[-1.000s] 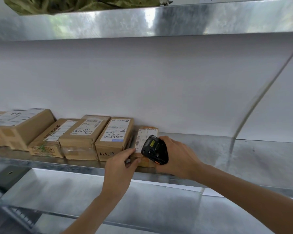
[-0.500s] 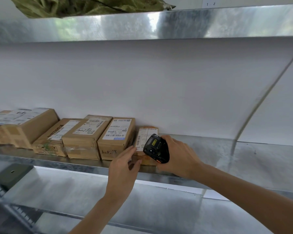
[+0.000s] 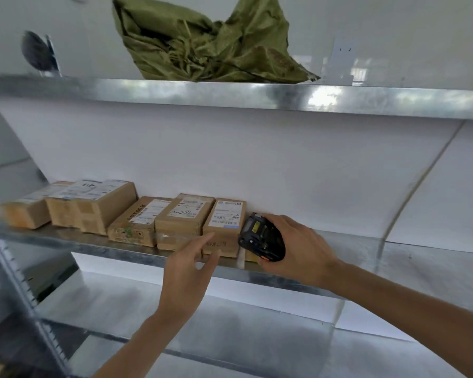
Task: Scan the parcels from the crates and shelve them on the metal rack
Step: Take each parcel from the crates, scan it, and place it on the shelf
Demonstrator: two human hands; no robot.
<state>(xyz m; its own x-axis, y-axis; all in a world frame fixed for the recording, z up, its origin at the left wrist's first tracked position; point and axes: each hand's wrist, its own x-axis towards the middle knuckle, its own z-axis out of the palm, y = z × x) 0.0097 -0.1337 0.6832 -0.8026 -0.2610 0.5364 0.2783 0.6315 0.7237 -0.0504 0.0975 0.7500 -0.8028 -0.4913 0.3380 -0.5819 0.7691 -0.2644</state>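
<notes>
Several brown cardboard parcels [image 3: 183, 218] with white labels stand in a row on the middle shelf of the metal rack [image 3: 421, 257]. My right hand [image 3: 298, 249] grips a black handheld scanner [image 3: 260, 237] in front of the row's right end, where it hides a small parcel almost fully. Next to the scanner stands a labelled parcel [image 3: 225, 223]. My left hand [image 3: 187, 276] hovers just before the shelf edge with straight fingers, holding nothing, its fingertips near that parcel's front.
A crumpled olive-green sack [image 3: 208, 47] lies on the top shelf [image 3: 257, 95]. A dark round object [image 3: 37, 54] stands at the top left. The rack's perforated upright [image 3: 19, 282] runs down the left. A lower shelf [image 3: 230, 317] lies beneath my arms.
My left hand has let go of the small parcel and drawn back from the shelf with its fingers spread. The view has tilted up, showing the top shelf and sack.
</notes>
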